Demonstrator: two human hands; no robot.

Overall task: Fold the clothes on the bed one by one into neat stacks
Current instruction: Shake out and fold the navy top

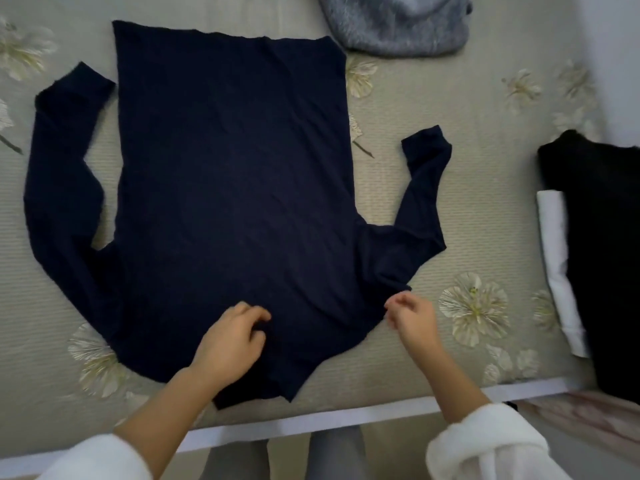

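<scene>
A dark navy long-sleeved top [228,174] lies spread flat on the bed, collar toward me, hem at the far side, both sleeves out to the sides. My left hand [230,342] rests on the top near the collar, its fingers curled and pinching a fold of the cloth. My right hand [412,315] sits at the top's right shoulder edge with fingers loosely curled; whether they pinch the fabric is unclear.
The bed cover [450,188] is beige with pale flower prints. A grey fuzzy garment [398,24] lies at the far edge. On the right sits a folded stack: a black piece [602,244] over a white one [557,258]. The white bed edge [329,419] runs along the front.
</scene>
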